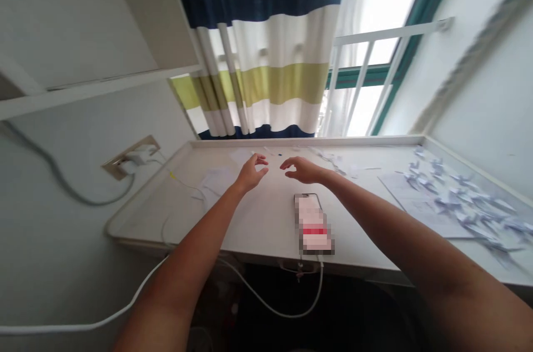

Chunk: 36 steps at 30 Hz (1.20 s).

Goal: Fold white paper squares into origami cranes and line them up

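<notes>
My left hand (252, 172) is held over the white desk (258, 219), fingers curved and apart, with nothing visible in it. Facing it across a small gap, my right hand (303, 169) has its thumb apart from its bent fingers and also holds nothing that I can see. A phone (313, 224) with a blurred-out screen lies below my right hand, near the desk's front edge. Just beyond the gap between my hands is a tiny dark blue piece (280, 155). White paper (219, 180) lies left of my left hand.
Many folded paper pieces (466, 196) and a flat sheet (395, 191) cover the right side. A white charging cable (291, 316) hangs from the phone below the front edge. Plugs sit in a wall socket (131, 157) at left. A striped curtain (270, 41) hangs behind the desk.
</notes>
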Motion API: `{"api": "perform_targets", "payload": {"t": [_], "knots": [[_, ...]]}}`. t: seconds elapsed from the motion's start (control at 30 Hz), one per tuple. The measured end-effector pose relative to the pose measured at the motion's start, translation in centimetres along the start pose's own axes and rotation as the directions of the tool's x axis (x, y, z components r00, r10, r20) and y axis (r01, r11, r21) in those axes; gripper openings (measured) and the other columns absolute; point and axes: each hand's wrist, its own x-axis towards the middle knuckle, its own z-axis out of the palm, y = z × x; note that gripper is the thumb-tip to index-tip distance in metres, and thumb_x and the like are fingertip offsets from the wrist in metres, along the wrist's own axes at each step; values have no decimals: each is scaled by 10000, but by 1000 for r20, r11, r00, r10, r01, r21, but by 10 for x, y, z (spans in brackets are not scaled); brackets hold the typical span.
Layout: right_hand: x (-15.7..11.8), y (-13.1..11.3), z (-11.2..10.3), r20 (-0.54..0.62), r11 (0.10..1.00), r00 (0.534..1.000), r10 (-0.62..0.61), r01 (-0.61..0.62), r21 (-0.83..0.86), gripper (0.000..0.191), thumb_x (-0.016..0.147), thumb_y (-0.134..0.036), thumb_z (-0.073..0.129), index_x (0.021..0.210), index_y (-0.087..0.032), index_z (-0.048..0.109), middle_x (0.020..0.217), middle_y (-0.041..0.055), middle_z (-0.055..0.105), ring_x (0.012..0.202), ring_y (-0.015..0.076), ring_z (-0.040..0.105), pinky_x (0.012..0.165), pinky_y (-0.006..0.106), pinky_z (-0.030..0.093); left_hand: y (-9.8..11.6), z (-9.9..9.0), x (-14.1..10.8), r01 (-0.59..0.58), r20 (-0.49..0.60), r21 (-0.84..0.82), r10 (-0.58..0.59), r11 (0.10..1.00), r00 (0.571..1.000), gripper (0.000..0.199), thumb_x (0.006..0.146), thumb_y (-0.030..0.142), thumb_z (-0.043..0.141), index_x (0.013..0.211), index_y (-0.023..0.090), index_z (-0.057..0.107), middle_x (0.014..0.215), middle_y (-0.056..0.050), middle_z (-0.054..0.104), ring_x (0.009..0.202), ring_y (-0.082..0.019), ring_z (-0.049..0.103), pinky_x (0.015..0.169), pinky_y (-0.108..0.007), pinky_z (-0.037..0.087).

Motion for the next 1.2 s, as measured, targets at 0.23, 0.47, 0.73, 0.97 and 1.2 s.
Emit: {"api": "perform_targets", "payload": {"t": [0.23,0.47,0.73,0.97,1.2], "knots": [[97,-97,106,205,890,921,-331,377,-256,465,1001,-144,608,1466,-151,636,1537,179,625,1447,316,587,1208,466,456,-48,-143,-73,161,1,442,-180,882,984,494,790,304,760,1265,200,675,1425,-191,694,1371,-372,630,1202,-513,425],[106,-111,138,321,736,845,-428,532,-419,454,964,6,544,1383,-122,663,1386,206,721,1359,260,654,1218,450,400,-67,-150,-102,127,108,513,-210,849,972,638,822,400,766,1410,186,636,1548,-203,604,1460,-367,560,1236,-478,383],[99,-111,133,327,616,816,-476,575,-539,302,1063,-73,453,1281,-25,657,1045,202,775,1029,270,727,998,425,492,-70,-141,-102,97,132,528,-194,843,972,796,831,402,790,1541,144,539,1637,-191,509,1542,-360,450,1296,-458,290],[104,-125,104,177,698,849,-498,514,-498,354,1057,-88,478,1368,-58,645,1169,197,765,1051,277,721,1001,434,495,-50,-159,-94,91,-26,364,-88,927,996,666,822,352,816,1442,180,641,1550,-166,608,1477,-338,521,1274,-478,337],[73,-116,3,-264,959,935,-235,268,95,286,985,-202,652,1252,-196,753,1066,110,807,958,248,741,915,419,589,8,-122,-54,90,-20,-382,-106,920,994,536,713,619,887,954,151,783,975,-123,815,896,-263,741,885,-422,571]]}}
